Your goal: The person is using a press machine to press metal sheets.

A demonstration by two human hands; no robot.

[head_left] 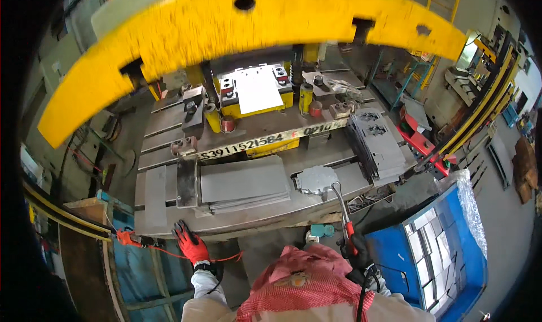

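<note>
My left hand (192, 244), in a red glove with black fingertips, is at the front edge of the press table (226, 229). Its fingers are stretched out and hold nothing. In a dark glove, my right hand (359, 258) is wrapped round the red handle of a tool with a long bent metal tube (342, 206). The tube's curved tip is at the right edge of a cut-out metal plate (316, 179) on the table; contact is hard to tell. Left of that plate lies a stack of flat grey sheets (245, 181). A bright sheet (259, 90) rests on the die.
A yellow press beam (254, 23) arches overhead. Stacked sheets with cut openings (378, 144) stand at the table's right. A blue bin (395, 254) of metal pieces is at my right. Yellow-black guard posts (65, 215) flank the table; an orange tool (129, 238) hangs left.
</note>
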